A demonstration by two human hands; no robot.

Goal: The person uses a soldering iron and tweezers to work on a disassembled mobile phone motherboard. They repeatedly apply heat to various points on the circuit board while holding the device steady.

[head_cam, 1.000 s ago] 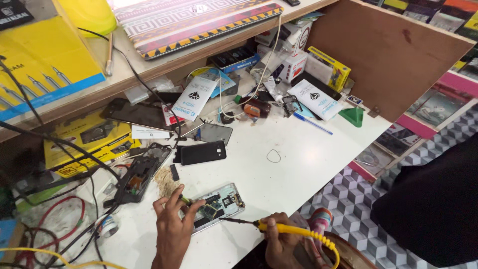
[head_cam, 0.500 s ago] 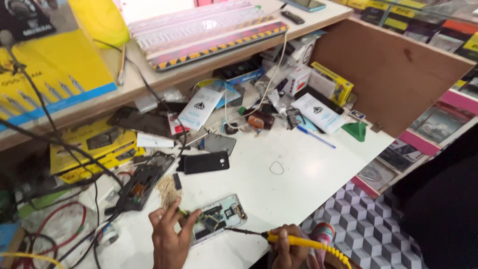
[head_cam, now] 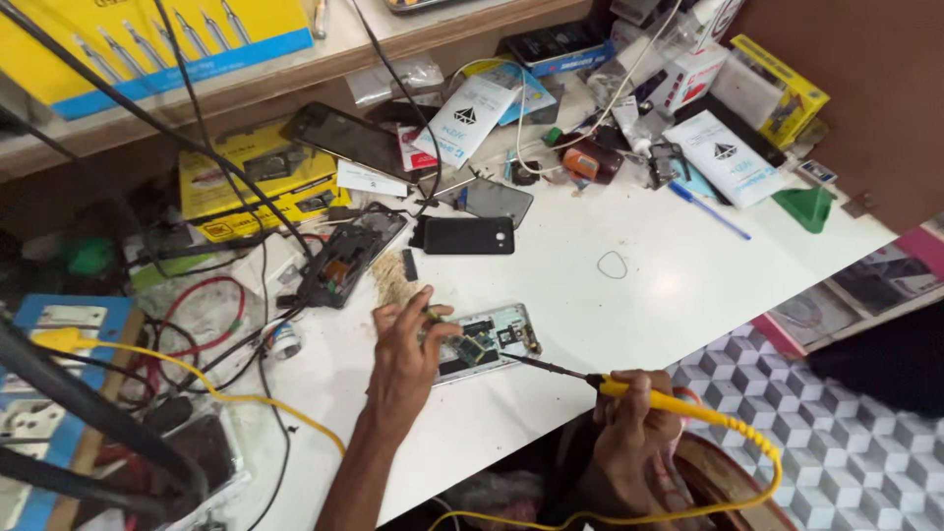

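Two hands work at the front edge of a cluttered white table (head_cam: 629, 315): the left hand (head_cam: 405, 356) lies with fingers curled down on the left end of an opened phone (head_cam: 484, 341), pinning it flat with its circuit board showing. Right of that, the right hand (head_cam: 634, 423) is closed round the yellow handle of a soldering iron (head_cam: 629, 393), whose dark tip reaches left to the phone's right side, its yellow cord trailing off to the right. Behind them lie a dismantled phone (head_cam: 346, 261), a black back cover (head_cam: 464, 236), a blue pen (head_cam: 708, 209) and a green stand (head_cam: 806, 207).
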